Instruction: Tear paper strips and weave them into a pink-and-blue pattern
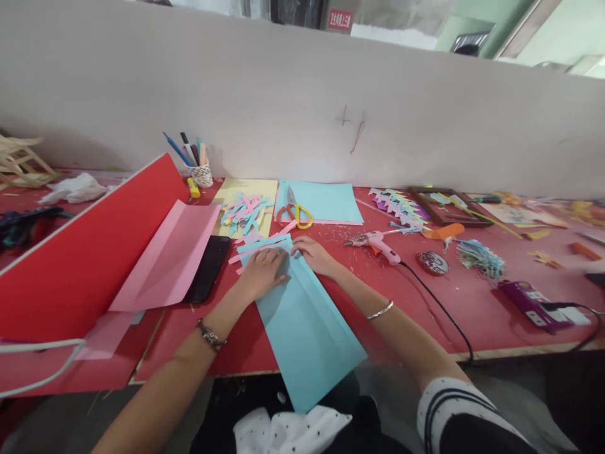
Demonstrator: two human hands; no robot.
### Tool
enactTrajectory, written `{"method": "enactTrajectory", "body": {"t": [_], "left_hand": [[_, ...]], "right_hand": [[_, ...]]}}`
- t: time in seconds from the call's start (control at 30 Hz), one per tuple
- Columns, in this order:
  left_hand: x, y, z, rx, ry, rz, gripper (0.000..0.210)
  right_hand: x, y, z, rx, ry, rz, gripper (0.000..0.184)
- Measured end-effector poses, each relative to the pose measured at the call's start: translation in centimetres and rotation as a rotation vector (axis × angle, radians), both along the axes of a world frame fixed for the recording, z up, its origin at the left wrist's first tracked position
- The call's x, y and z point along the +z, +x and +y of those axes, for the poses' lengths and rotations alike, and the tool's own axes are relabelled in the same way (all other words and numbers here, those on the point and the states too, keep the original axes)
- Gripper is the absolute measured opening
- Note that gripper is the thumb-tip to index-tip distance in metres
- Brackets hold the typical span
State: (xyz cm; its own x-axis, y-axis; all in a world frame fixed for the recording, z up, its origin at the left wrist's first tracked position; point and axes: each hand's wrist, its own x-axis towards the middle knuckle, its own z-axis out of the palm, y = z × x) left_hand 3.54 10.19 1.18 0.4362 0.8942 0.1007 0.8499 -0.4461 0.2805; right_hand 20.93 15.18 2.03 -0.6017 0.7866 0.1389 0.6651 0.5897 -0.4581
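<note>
The near end of a light-blue sheet of paper (309, 340) hangs over the bench (340, 299) edge above the person's lap, and the rest runs away from the person, at a slant, to beneath both hands. The left hand (261, 271) lies palm down on its far part, fingers flat with narrow gaps, the sheet directly under them. The right hand (314, 254) is at the right edge near the far end, its fingers bent over a folded strip along that edge; whether they pinch it, I cannot tell. Left of the left hand lies a black phone (209, 268); right of the right hand, a pink glue gun (378, 244). Beyond the fingertips are scissors (293, 208) on stacked blue paper (331, 200), beside a heap of cut strips (248, 211).
</note>
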Motion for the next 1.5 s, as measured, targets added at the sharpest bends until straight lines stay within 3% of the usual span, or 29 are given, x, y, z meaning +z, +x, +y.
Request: {"method": "enactTrajectory", "body": {"t": [0.13, 0.23, 0.43, 1.0, 1.5], "left_hand": [[-1.7, -0.2, 0.2, -0.003, 0.028, 0.018, 0.047], [-2.0, -0.5, 0.2, -0.005, 0.05, 0.017, 0.047], [-2.1, -0.8, 0.3, -0.021, 0.08, 0.014, 0.043], [-1.5, -1.6, 0.7, -0.103, 0.084, -0.014, 0.041], [-1.9, -0.7, 0.8, -0.052, 0.093, -0.006, 0.038]], "right_hand": [[-0.2, -0.2, -1.4, -0.134, 0.039, -0.009, 0.021], [-0.7, -0.2, -2.8, -0.167, 0.055, -0.03, 0.02], [-1.6, 0.3, -4.0, -0.175, 0.081, -0.017, 0.023], [-1.4, -0.3, -3.6, -0.2, 0.045, -0.107, 0.023], [0.7, 0.9, -4.1, -0.183, 0.069, -0.268, 0.026]]}}
